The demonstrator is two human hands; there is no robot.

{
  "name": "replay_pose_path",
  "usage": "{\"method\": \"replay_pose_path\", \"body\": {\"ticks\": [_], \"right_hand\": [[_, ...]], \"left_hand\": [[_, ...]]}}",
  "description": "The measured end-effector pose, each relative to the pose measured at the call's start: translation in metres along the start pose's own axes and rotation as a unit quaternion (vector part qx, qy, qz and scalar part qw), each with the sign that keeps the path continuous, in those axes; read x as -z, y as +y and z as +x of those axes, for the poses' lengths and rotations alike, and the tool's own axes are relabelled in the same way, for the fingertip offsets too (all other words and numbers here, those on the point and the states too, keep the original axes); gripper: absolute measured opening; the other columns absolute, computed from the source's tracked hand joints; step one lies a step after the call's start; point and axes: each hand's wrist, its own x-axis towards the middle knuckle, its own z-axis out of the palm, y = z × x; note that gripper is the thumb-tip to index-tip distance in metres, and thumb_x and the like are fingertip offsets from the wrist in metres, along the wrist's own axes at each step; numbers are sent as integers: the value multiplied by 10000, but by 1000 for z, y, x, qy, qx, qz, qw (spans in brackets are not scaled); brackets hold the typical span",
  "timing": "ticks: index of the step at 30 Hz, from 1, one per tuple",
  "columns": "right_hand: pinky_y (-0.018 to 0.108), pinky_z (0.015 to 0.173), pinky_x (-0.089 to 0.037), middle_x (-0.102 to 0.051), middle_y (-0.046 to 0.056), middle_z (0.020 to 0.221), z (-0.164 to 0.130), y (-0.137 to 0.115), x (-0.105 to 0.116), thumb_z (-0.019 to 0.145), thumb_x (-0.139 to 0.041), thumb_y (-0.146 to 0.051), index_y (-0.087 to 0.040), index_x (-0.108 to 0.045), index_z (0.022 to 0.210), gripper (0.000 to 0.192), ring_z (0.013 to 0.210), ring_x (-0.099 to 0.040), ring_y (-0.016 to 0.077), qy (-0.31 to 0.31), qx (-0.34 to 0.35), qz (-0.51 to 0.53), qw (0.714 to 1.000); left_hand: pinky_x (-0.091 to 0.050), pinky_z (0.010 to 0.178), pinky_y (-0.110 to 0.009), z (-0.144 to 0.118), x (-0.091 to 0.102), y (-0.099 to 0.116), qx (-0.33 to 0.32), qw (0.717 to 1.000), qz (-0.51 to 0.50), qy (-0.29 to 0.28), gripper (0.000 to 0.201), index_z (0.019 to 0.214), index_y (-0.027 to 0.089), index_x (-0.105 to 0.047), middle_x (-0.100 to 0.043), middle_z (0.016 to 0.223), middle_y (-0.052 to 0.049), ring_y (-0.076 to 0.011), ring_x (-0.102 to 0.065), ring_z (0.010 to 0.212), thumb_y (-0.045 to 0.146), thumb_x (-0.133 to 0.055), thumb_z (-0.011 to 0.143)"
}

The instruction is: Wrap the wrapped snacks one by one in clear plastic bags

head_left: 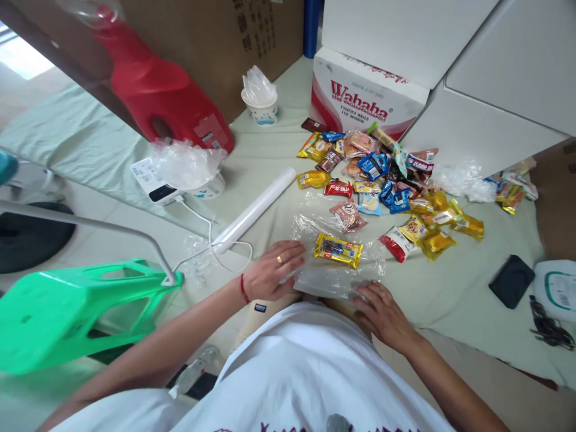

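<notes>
A clear plastic sheet [335, 273] lies flat on the pale green cloth in front of me. My left hand [272, 271], with a ring and a red wrist string, presses on its left edge. My right hand [382, 312] rests palm down on its near right corner. A yellow snack packet [338, 249] lies on the sheet between my hands, touched by neither. Just beyond it sits a pinkish-brown packet [347, 215]. A pile of several wrapped snacks [387, 180] spreads further back and to the right.
A white roll [256, 209] lies to the left. A Wahaha carton [360, 96] and white boxes stand behind the snacks. A red jug [157, 90], two paper cups, a white device with cable, a green stool [67, 312] and a black pouch [512, 281] surround the cloth.
</notes>
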Motion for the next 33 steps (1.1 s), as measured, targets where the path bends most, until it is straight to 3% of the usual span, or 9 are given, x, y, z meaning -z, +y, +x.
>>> {"method": "replay_pose_path", "body": {"ticks": [4, 8, 13, 17, 21, 24, 28, 30, 33], "right_hand": [[567, 1044, -545, -694, 73, 1325, 2, 11, -11, 987, -527, -129, -372, -666, 1326, 440, 1217, -638, 288, 50, -36, 7, 998], [470, 900, -602, -746, 71, 1153, 21, 19, 16, 1016, -539, -251, -338, -732, 1178, 266, 1043, -693, 252, 56, -48, 143, 987], [386, 836, -594, -756, 66, 1026, 43, 29, 55, 1020, -546, -427, -294, -753, 1053, 249, 940, -714, 233, 20, -157, 270, 950], [346, 720, -561, -736, 40, 835, 66, 59, 64, 960, -565, -573, -241, -741, 972, 376, 765, -682, 217, 63, -267, 279, 920], [315, 607, -499, -670, 25, 734, 93, 80, 74, 919, -555, -622, -217, -709, 913, 433, 632, -592, 190, 117, -322, 248, 906], [368, 695, -535, -705, 70, 886, 100, 62, 83, 929, -566, -585, -229, -708, 1097, 418, 753, -630, 232, 110, -267, 189, 938], [513, 933, -535, -673, 161, 1286, 90, 17, 74, 816, -738, -552, -242, -467, 1540, 833, 1148, -615, 365, 44, -166, 114, 979], [512, 890, -545, -713, 148, 1199, 84, 6, 63, 846, -711, -497, -253, -517, 1501, 726, 1096, -638, 365, 16, -181, 97, 979], [426, 803, -544, -749, 91, 989, 79, 14, 50, 959, -544, -412, -268, -713, 1170, 307, 919, -679, 289, 29, -223, 147, 963]], "left_hand": [[-259, 1282, -573, -20, -5, -6, -49, 995, 13, -81, 449, 1379, 252, -621, -511, 1574, -155, -310, -382, 1532, 438, -579, 972], [-344, 1256, -487, -13, 3, -12, -13, 997, -31, -68, 329, 1236, 269, -715, -657, 1432, -108, -239, -486, 1466, 335, -466, 1032], [-554, 1007, -362, 22, 30, -16, 64, 985, -155, -38, 370, 1063, 219, -749, -769, 1115, -117, -220, -696, 1127, 395, -424, 1045], [-535, 852, -296, 61, 40, -29, 159, 974, -161, -21, 347, 966, 190, -727, -762, 967, -66, -188, -689, 884, 437, -485, 990], [-465, 689, -263, 91, 29, -44, 254, 957, -138, 5, 304, 862, 175, -710, -714, 771, -24, -172, -612, 727, 386, -498, 914], [-420, 650, -254, 98, 18, -46, 260, 956, -134, -1, 292, 816, 171, -704, -680, 715, -16, -163, -575, 690, 369, -501, 887], [-420, 664, -253, 95, 15, -43, 259, 953, -159, 0, 274, 819, 168, -711, -701, 754, -17, -157, -577, 702, 355, -517, 872], [-412, 650, -246, 93, 16, -43, 275, 945, -178, 12, 268, 813, 168, -706, -687, 738, -6, -149, -563, 693, 361, -530, 870], [-374, 602, -238, 93, 19, -45, 291, 931, -219, 11, 276, 779, 164, -683, -606, 654, 22, -128, -498, 631, 395, -557, 863]]}}
